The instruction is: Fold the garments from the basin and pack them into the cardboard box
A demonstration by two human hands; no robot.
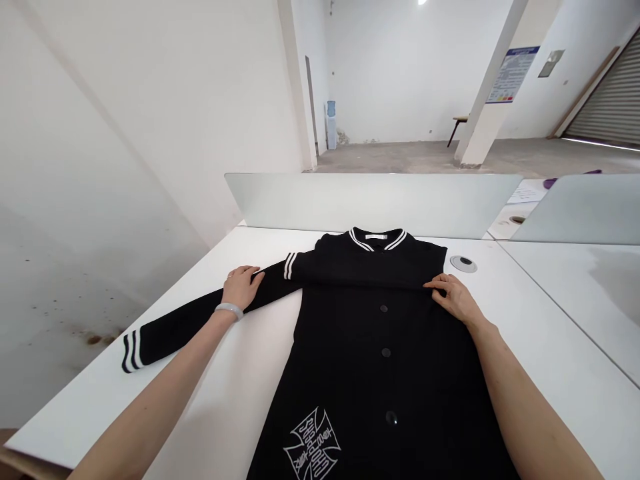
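Jacket [340, 347] flat on the desk [225, 413], collar end toward the divider [375, 203], which stands behind it. One sleeve [175, 328] runs out left of jacket; folded sleeve [350, 270] lies across its chest, cuff at the left side. Grommet [463, 264] in desk, just right of jacket's shoulder area. Second divider [590, 210] behind and right of jacket. Water dispenser [331, 127] and pillar [487, 113] well behind jacket, pillar farther right.

Office-type workspace in a bare hall: white desk [550, 293] with frosted divider [375, 203] and cable grommet [464, 264]; water dispenser [331, 127], notice on pillar [483, 127], roller shutter [607, 100], concrete floor [395, 155].
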